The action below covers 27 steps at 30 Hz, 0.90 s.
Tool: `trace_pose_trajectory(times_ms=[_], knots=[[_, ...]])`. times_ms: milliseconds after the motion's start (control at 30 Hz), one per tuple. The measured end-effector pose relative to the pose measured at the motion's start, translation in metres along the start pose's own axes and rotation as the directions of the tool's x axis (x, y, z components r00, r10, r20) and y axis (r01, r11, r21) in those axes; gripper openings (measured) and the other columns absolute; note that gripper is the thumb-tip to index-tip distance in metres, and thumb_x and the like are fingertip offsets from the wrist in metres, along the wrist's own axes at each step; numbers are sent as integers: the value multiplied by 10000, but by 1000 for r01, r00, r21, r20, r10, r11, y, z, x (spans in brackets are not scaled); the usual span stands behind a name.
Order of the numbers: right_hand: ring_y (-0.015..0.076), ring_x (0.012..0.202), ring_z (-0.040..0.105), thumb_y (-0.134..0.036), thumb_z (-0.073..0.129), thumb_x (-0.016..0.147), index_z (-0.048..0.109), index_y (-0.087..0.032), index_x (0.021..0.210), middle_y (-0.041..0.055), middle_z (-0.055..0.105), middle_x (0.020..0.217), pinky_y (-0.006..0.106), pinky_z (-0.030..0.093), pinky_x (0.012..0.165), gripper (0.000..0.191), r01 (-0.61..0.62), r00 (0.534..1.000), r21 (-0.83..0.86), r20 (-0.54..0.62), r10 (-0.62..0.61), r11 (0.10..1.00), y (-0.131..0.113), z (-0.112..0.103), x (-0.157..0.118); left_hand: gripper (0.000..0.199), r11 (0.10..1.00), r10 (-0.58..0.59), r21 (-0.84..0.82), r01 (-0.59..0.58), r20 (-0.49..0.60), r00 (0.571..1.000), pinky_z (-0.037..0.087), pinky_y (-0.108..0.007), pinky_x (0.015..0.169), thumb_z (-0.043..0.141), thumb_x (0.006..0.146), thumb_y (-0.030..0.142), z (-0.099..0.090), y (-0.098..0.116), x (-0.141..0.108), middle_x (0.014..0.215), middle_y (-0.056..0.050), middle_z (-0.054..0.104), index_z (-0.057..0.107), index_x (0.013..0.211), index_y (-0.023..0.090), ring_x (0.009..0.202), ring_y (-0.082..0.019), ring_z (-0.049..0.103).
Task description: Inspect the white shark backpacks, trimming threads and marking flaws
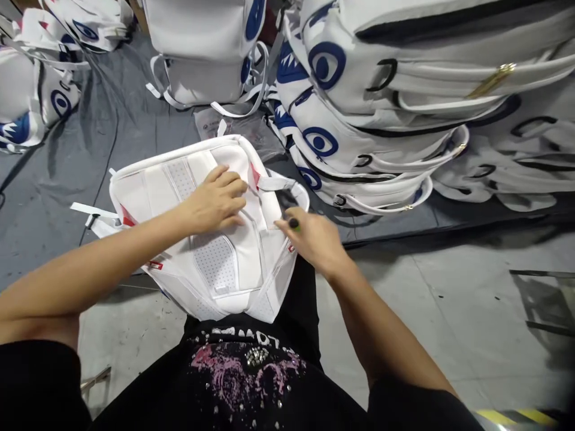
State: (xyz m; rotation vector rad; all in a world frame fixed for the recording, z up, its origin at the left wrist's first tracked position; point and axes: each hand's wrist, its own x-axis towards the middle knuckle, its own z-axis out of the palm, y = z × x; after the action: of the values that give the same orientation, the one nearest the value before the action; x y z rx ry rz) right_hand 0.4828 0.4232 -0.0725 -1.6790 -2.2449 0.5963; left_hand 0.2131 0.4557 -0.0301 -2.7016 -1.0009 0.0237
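A white backpack [171, 179] lies with its padded, dotted back panel up, across my lap and the edge of the grey-covered surface. My left hand [218, 200] rests on the upper middle of that panel, fingers spread and holding nothing. At the bag's right side my right hand [312, 233] is closed around a small dark tool with a green part [294, 224], its fingertips beside the bag's edge. Most of the tool is hidden in the hand. A white strap [274, 182] loops off the bag just above my right hand.
White backpacks with blue eye prints [318, 140] are stacked at the right. Another white bag [202, 78] stands behind, near a clear plastic wrapper [245, 129]. More bags [58, 102] lie at the far left. The grey cover [126, 108] ends above a concrete floor [404, 293].
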Motion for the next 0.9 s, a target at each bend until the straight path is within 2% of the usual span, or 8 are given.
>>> trace_pose_trajectory(times_ms=[100,167,267,367,433,600,800,900], knots=[[237,758,705,-671,484,965,700,-204,1119,73,749,861,325,477,646,537,91,968,338,-250,-4,937,-4,-29,-12,257,998,-70,-12,69,-46,997,237,-552,1249,624,933,484,18,29,-4,1077,-34,637,611,940,227,1167,-251,508],[186,603,662,-810,324,939,725,-189,1049,48,691,708,297,476,556,748,120,977,580,-212,8,806,-11,-34,-13,206,993,-114,-22,113,-83,990,229,-584,1255,663,911,407,29,38,-6,1036,-32,634,608,983,223,1179,-255,511],[145,487,605,-879,248,891,719,-179,1087,25,659,651,276,475,477,867,81,993,851,-113,31,518,-24,-15,-2,123,987,-156,-56,148,-183,971,272,-582,1250,652,905,314,41,45,-9,993,-24,637,601,973,226,1159,-248,541],[183,722,716,-788,546,868,665,-219,1180,57,751,941,323,587,646,660,177,973,918,-217,76,354,-28,19,7,60,981,-193,-67,181,-317,928,333,-542,1229,604,942,283,49,54,-15,944,-6,657,584,907,238,1106,-224,580],[169,743,714,-623,745,818,659,-233,1112,41,754,980,317,593,675,496,211,951,895,-281,131,393,-25,37,4,107,980,-199,-53,194,-388,900,362,-522,1213,579,974,295,51,62,-19,902,4,660,573,880,244,1073,-210,599],[101,421,503,-452,734,856,601,-204,845,-69,555,535,244,410,419,282,152,889,809,-363,280,568,-25,56,-16,191,951,-298,-186,246,-343,891,380,-509,1213,536,1007,353,57,72,-26,879,7,645,555,844,257,1099,-206,614],[117,478,568,-430,696,886,597,-203,864,-41,616,621,272,467,478,249,182,865,681,-453,213,709,-38,67,-10,187,942,-320,-217,255,-358,877,392,-490,1210,535,1001,308,63,72,-24,864,8,635,559,824,252,1104,-196,619],[131,512,595,-458,677,906,607,-208,875,-38,622,629,293,480,534,261,166,886,572,-445,134,803,-35,68,-3,175,947,-314,-196,255,-391,865,395,-476,1208,510,980,214,65,72,-21,839,11,622,580,823,248,1095,-186,620]])
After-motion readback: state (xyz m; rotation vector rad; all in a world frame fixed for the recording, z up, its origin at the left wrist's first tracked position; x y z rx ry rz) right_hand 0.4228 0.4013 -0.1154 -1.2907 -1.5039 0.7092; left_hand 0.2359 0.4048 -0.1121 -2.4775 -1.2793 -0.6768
